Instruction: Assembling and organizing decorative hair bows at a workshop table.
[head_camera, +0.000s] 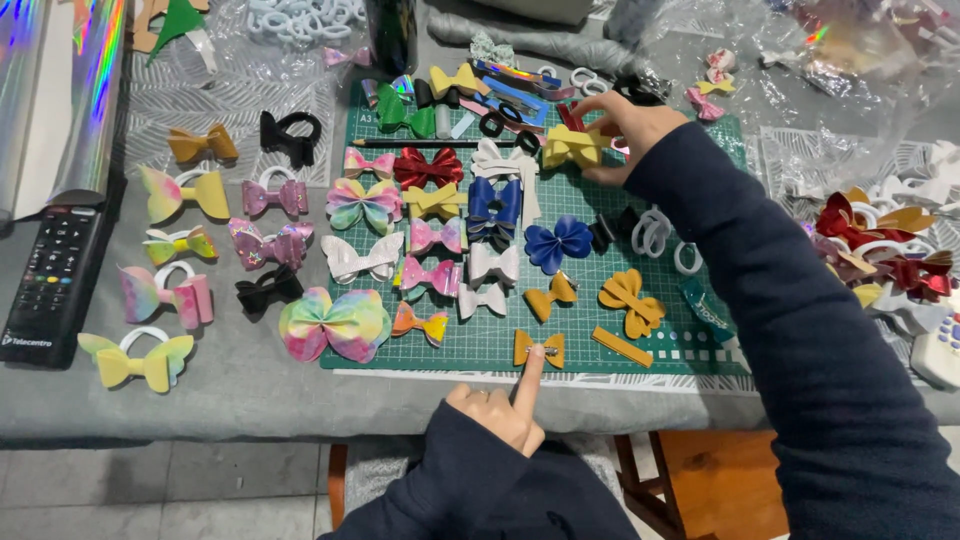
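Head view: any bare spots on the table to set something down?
Bare grey cloth runs along the front edge, between the pastel winged bow and the left hand. A bare strip of green mat lies right of the mustard strip. Crowded: the mat's upper middle around the right hand, and the red bow pile.

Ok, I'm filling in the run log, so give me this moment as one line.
left hand: index fingertip pressing small mustard bow | right hand: gripping yellow bow | surface: green cutting mat
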